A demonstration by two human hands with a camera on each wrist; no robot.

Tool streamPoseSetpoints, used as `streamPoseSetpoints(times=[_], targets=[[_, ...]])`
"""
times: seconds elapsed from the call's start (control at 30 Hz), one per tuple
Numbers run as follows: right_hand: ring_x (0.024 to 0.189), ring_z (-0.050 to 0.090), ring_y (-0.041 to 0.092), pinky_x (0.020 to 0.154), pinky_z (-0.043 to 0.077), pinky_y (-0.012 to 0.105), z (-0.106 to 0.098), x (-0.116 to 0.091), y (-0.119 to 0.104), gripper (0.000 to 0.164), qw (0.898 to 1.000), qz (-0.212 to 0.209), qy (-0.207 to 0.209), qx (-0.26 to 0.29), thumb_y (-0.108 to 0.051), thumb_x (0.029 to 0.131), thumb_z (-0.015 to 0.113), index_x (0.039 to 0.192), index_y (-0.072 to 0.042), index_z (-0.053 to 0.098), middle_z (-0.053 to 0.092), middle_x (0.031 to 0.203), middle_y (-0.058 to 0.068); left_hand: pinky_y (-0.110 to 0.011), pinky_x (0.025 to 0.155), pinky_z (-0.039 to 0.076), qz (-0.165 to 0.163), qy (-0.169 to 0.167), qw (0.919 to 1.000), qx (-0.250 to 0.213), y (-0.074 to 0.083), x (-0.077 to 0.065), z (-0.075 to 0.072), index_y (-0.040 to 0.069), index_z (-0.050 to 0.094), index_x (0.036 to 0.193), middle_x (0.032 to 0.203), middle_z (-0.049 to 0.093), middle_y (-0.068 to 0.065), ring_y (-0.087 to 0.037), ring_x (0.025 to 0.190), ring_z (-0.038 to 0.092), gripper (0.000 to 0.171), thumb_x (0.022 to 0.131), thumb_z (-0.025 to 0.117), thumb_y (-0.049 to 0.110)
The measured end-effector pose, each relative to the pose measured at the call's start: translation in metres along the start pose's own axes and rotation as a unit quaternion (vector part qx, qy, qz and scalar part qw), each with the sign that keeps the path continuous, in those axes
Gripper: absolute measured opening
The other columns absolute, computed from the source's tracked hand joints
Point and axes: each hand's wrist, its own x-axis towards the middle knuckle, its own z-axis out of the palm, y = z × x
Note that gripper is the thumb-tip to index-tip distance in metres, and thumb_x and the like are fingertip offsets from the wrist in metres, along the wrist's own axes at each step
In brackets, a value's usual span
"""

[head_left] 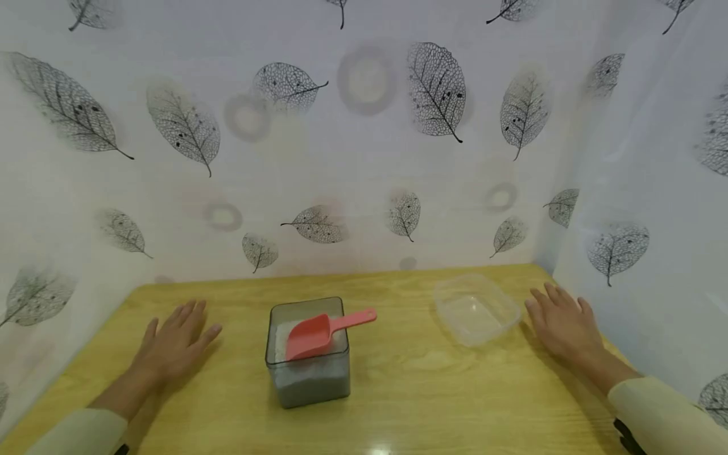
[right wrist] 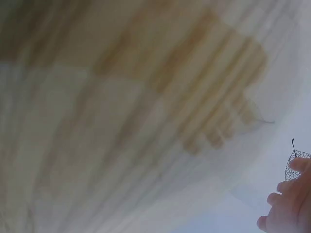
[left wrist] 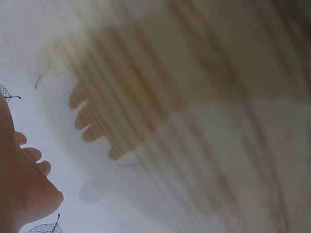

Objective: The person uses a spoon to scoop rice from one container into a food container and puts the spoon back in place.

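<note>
My left hand (head_left: 173, 344) lies over the left side of the table with its fingers straight and holds nothing. To its right stands a grey see-through square container (head_left: 313, 385) with pale powder or grains in it. A coral-pink scoop (head_left: 311, 336) lies across its top, the handle sticking out past the right rim. On the right, my right hand (head_left: 563, 322) is stretched out beside a clear plastic box (head_left: 474, 309), its fingertips close to the box's right edge; whether they touch it I cannot tell. In the wrist views, the left hand (left wrist: 31, 184) and right hand (right wrist: 291, 204) appear only at the frame edges.
The yellow wood-grain table (head_left: 398, 398) has a glossy surface that mirrors the hands in the wrist views. A white curtain (head_left: 364, 158) printed with dark leaves closes off the back and both sides.
</note>
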Motion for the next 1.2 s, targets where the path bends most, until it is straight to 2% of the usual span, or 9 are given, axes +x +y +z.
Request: streamPoseSetpoints(times=[0.13, 0.27, 0.5, 0.7, 0.9, 1.03, 1.13, 1.2], targets=[[0.135, 0.033, 0.054, 0.101, 0.02, 0.074, -0.004, 0.001, -0.003, 0.058, 1.0, 0.001, 0.021, 0.018, -0.04, 0.109, 0.025, 0.141, 0.002, 0.05, 0.036, 0.151, 0.032, -0.078, 0.107, 0.001, -0.002, 0.008, 1.0, 0.001, 0.001, 0.001, -0.005, 0.0, 0.015, 0.158, 0.159, 0.018, -0.032, -0.055, 0.142, 0.02, 0.078, 0.105, 0.032, 0.055], [0.129, 0.038, 0.052, 0.094, 0.026, 0.07, -0.004, 0.0, -0.009, 0.053, 0.999, 0.0, 0.038, 0.013, -0.04, 0.109, 0.028, 0.131, -0.003, 0.059, 0.042, 0.148, 0.029, -0.079, 0.107, 0.003, -0.001, 0.017, 0.9998, -0.003, 0.005, 0.003, -0.008, -0.001, 0.016, 0.158, 0.159, 0.02, -0.031, -0.054, 0.141, 0.022, 0.079, 0.104, 0.035, 0.055], [0.12, 0.045, 0.045, 0.087, 0.029, 0.064, -0.001, -0.003, -0.018, 0.041, 0.996, -0.04, 0.076, -0.007, -0.036, 0.108, 0.039, 0.116, -0.007, 0.066, 0.058, 0.129, 0.022, -0.077, 0.108, 0.007, 0.018, 0.028, 0.9994, -0.007, 0.018, 0.004, -0.006, 0.0, 0.02, 0.157, 0.16, 0.022, -0.029, -0.053, 0.141, 0.026, 0.08, 0.103, 0.041, 0.055], [0.112, 0.05, 0.041, 0.087, 0.029, 0.062, -0.001, -0.002, -0.021, 0.038, 0.994, -0.066, 0.087, -0.015, -0.034, 0.107, 0.04, 0.112, -0.008, 0.067, 0.063, 0.118, 0.019, -0.076, 0.108, 0.009, 0.036, 0.042, 0.9983, -0.018, 0.03, 0.001, -0.007, 0.001, 0.021, 0.157, 0.16, 0.024, -0.028, -0.053, 0.139, 0.029, 0.078, 0.103, 0.042, 0.052], [0.108, 0.053, 0.038, 0.09, 0.029, 0.061, 0.004, -0.003, -0.024, 0.034, 0.99, -0.086, 0.106, -0.021, -0.031, 0.106, 0.044, 0.105, -0.008, 0.069, 0.066, 0.112, 0.016, -0.076, 0.107, 0.013, 0.057, 0.045, 0.996, -0.051, 0.044, -0.006, -0.008, 0.001, 0.023, 0.157, 0.159, 0.025, -0.029, -0.055, 0.137, 0.031, 0.075, 0.103, 0.046, 0.047], [0.104, 0.056, 0.036, 0.088, 0.032, 0.059, 0.005, -0.001, -0.027, 0.028, 0.983, -0.118, 0.134, -0.033, -0.026, 0.104, 0.05, 0.098, -0.008, 0.07, 0.069, 0.105, 0.013, -0.076, 0.106, 0.016, 0.069, 0.049, 0.9936, -0.075, 0.051, -0.009, -0.007, 0.002, 0.025, 0.156, 0.159, 0.026, -0.029, -0.055, 0.137, 0.033, 0.071, 0.103, 0.048, 0.043], [0.099, 0.058, 0.035, 0.087, 0.033, 0.058, 0.004, 0.002, -0.028, 0.023, 0.977, -0.139, 0.155, -0.037, -0.023, 0.101, 0.054, 0.092, -0.009, 0.07, 0.07, 0.1, 0.012, -0.075, 0.104, 0.019, 0.092, 0.047, 0.989, -0.106, 0.054, -0.01, -0.006, 0.004, 0.024, 0.157, 0.159, 0.027, -0.027, -0.054, 0.138, 0.033, 0.069, 0.103, 0.051, 0.038], [0.098, 0.058, 0.034, 0.087, 0.033, 0.058, 0.004, 0.003, -0.029, 0.021, 0.975, -0.144, 0.162, -0.035, -0.021, 0.1, 0.056, 0.089, -0.009, 0.07, 0.07, 0.098, 0.012, -0.074, 0.103, 0.019, 0.119, 0.04, 0.9825, -0.138, 0.056, -0.011, -0.005, 0.007, 0.023, 0.158, 0.16, 0.028, -0.025, -0.053, 0.14, 0.032, 0.07, 0.101, 0.055, 0.033]])
